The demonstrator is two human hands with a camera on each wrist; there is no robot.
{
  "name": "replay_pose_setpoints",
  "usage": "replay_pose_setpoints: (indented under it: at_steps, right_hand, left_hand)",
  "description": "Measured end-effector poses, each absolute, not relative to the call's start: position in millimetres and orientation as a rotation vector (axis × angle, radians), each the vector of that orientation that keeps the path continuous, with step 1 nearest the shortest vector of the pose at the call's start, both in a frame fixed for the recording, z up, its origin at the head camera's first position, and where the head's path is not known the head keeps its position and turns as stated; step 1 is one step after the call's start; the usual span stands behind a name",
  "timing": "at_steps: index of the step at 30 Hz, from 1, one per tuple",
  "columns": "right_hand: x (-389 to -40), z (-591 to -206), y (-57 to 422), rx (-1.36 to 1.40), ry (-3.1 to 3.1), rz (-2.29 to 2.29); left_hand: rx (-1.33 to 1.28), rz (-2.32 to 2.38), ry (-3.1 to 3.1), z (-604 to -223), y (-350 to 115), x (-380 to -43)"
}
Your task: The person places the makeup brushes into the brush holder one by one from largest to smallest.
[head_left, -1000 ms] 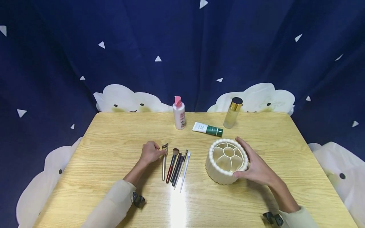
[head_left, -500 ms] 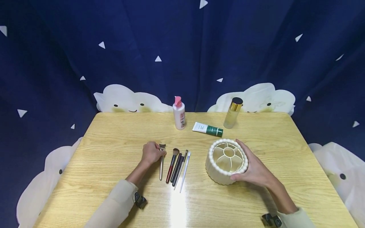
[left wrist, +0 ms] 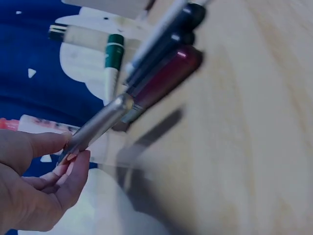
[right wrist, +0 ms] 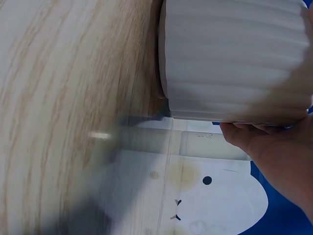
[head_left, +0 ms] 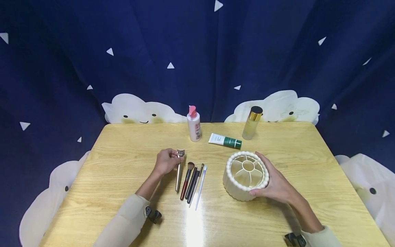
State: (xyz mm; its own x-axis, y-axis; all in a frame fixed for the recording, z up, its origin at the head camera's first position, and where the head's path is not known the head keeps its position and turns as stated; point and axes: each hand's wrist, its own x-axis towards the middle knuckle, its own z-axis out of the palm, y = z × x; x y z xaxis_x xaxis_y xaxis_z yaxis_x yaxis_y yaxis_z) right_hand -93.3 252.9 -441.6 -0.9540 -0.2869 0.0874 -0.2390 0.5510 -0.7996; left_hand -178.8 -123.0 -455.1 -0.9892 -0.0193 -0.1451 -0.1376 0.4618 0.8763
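Note:
My left hand point(head_left: 166, 161) pinches a silver-handled makeup brush point(head_left: 178, 176) between thumb and fingers, near its short, wide dark head. In the left wrist view the silver handle points away from the fingers, its shadow lying apart from it on the wood. Just to its right lie a red-handled brush point(head_left: 186, 185) with a fluffy head, two dark slim brushes point(head_left: 192, 185), a thin brush point(head_left: 196, 185) and a white one point(head_left: 201, 187). My right hand point(head_left: 275, 181) grips the side of a cream, ribbed round holder point(head_left: 234, 187) with a beaded rim and petal-shaped compartments.
Behind the brushes stands a white bottle point(head_left: 194, 128) with a pink pump top. A white and green tube point(head_left: 225, 140) lies beside it, and a gold-collared bottle point(head_left: 252, 123) stands farther right. A dark blue curtain point(head_left: 197, 51) hangs behind the table's far edge.
My left hand has drawn the silver-handled brush a little left, then moved it up and back right. My right hand keeps its grip on the holder, which stays about where it was.

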Motion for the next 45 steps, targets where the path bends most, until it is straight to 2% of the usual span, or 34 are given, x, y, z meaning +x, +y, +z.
replay_pose_setpoints:
  at_steps: [29, 45]
  right_hand:
    - [-92.5, -444.1, 254.1, -0.477, 2.707, -1.417]
    - [-93.1, -442.6, 253.0, -0.474, 2.700, -1.414]
  left_hand:
    - [0.260, 2.141, 2.186, -381.9, -47.4, -185.0]
    - [0.315, 2.622, 1.838, -369.3, -8.3, -185.1]
